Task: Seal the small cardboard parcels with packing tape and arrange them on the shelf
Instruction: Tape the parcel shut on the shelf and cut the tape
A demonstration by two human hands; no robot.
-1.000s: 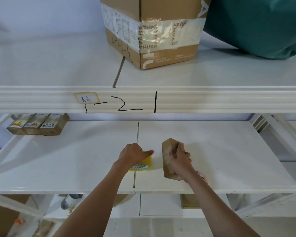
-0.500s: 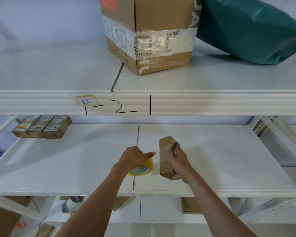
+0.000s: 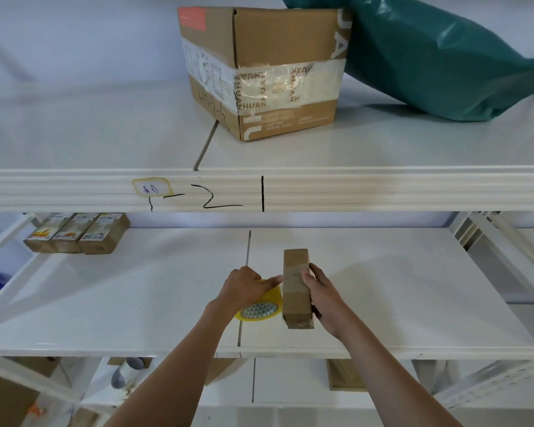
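Parcel (image 3: 296,288) turned squarer; hands (image 3: 244,288) still gripping.

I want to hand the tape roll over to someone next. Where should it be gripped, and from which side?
Judging by its pose, grip the tape roll across its yellow rim, coming from above and the left, as the left hand does. The small parcel in the right hand crowds its right side.
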